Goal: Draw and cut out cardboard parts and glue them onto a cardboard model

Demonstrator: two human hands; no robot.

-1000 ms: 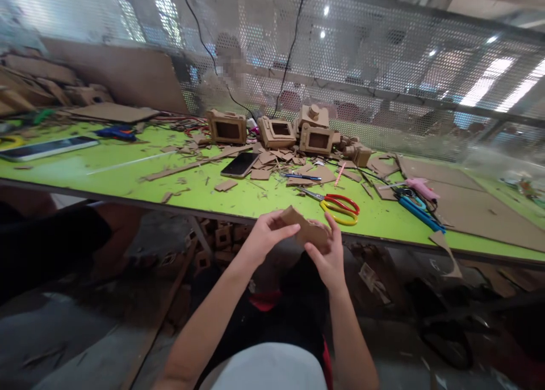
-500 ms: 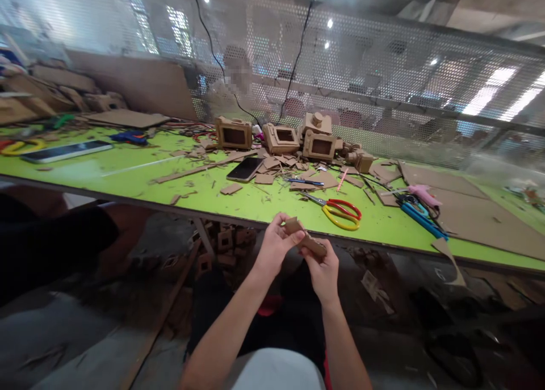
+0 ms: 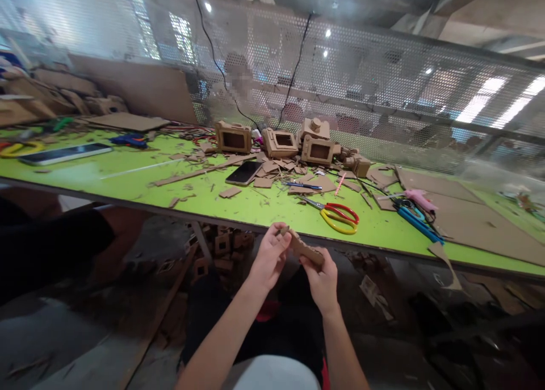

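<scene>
Just in front of the table edge, above my lap, both my hands are closed at a ragged-edged cardboard strip (image 3: 307,250). My right hand (image 3: 322,273) grips its right end between thumb and fingers. My left hand (image 3: 269,258) is at the other end, pinching a small cardboard piece (image 3: 284,230) between thumb and forefinger. Whether that piece is still joined to the strip I cannot tell. Beyond my hands, scissors (image 3: 334,216) with red and yellow handles lie on the green table (image 3: 204,205).
Several cardboard camera models (image 3: 233,137) stand at the back among scraps. A phone (image 3: 244,172), a blue pen (image 3: 302,185), a pink glue gun (image 3: 420,198) and a blue-handled tool (image 3: 419,225) lie on the table. A person's leg (image 3: 121,231) shows at left.
My left hand has shifted slightly left and down, and its fingers now pinch a small piece at the strip's left end. My right hand keeps its grip. The view has shifted a little.
</scene>
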